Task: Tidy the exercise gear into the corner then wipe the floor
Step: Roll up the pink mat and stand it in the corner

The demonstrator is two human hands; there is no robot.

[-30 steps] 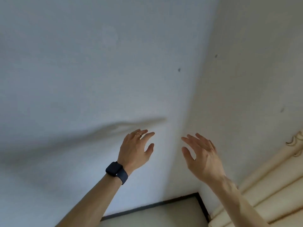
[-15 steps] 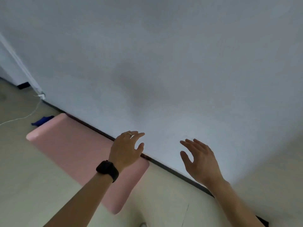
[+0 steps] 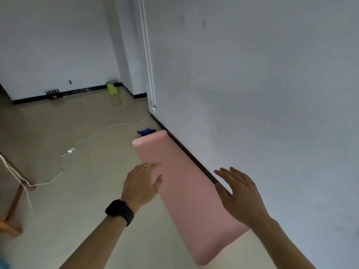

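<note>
Noting our left hand (image 3: 142, 187) and right hand (image 3: 240, 199) spread, gripping nothing, over either edge of the flat pink foam mat (image 3: 184, 202) (against wall (image 3: 272, 94)).

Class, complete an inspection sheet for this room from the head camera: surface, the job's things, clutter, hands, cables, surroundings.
Surface: smooth beige floor; no wet patch seen.
Job's things: long pink foam mat lies flat along the black skirting board; crumpled blue cloth on the floor just past its far end.
Clutter: yellow-green bin and small black object by the far wall.
Hands: left hand and right hand open, holding nothing, over the mat's long edges; contact unclear.
Cables: thin white cable trails from the wall toward a wooden frame.
Surroundings: white walls; white pipes.
</note>
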